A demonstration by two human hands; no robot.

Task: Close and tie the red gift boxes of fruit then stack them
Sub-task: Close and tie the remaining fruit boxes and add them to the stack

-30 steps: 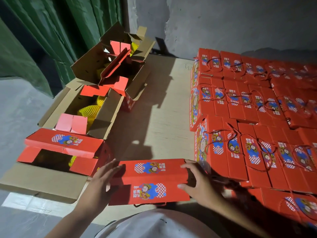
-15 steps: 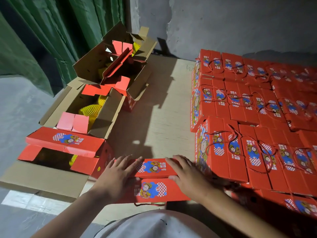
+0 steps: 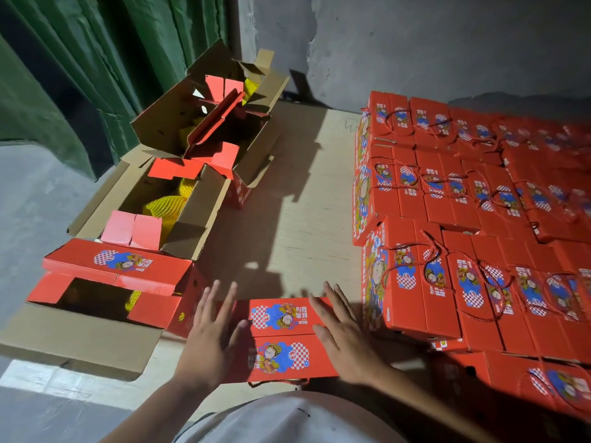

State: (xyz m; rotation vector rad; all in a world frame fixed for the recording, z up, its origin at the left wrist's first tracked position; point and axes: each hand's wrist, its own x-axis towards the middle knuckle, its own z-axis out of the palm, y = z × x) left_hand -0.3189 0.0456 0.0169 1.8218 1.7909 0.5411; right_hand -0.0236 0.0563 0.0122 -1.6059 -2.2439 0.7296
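Note:
A red gift box [image 3: 283, 340] with cartoon prints lies right in front of me on the wooden board, both lid flaps folded down. My left hand [image 3: 209, 334] lies flat on its left end, fingers straight and spread. Flat on the right end rests my right hand [image 3: 342, 330], fingers straight too. A red cord loop [image 3: 278, 382] hangs out at the box's near edge. To the right stands a large stack of closed, corded red boxes [image 3: 473, 219].
At the left, an open red box [image 3: 115, 282] holding fruit in yellow net sits beside further open boxes with brown flaps [image 3: 179, 199], [image 3: 220, 123]. The wooden board [image 3: 303, 203] runs between the two groups. Green curtain and grey wall behind.
Both hands slid from the box's ends onto its top and pressed the lid flaps flat. The fingers have spread out straighter since half a second ago.

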